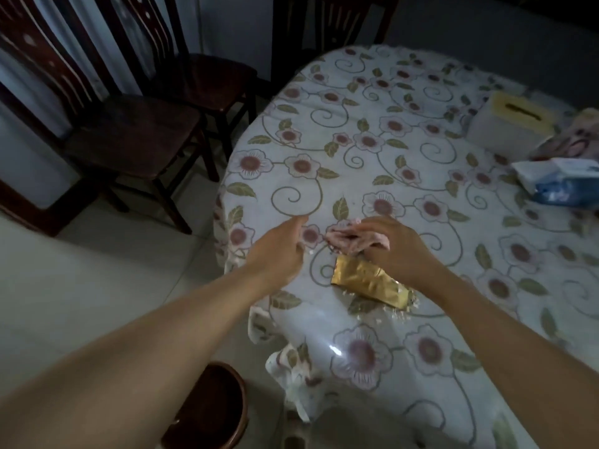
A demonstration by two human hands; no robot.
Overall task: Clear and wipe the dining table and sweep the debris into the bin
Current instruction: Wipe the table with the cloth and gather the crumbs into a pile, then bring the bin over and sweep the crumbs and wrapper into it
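Note:
The dining table (372,131) is covered by a white flowered cloth. My right hand (393,247) presses a crumpled pink cloth (343,239) onto the table near its left edge. Just below that hand lies a gold foil wrapper (366,283) with pale crumbs (398,314) scattered around its near end. My left hand (278,251) hovers over the table's left edge, fingers loosely apart, holding nothing. A round dark bin (210,406) stands on the floor below the table's near-left corner.
A white tissue box (505,123) with a yellow top, a blue and white packet (564,184) and a flowered bundle (573,140) sit at the table's right side. Two dark wooden chairs (129,134) stand left of the table on the tiled floor.

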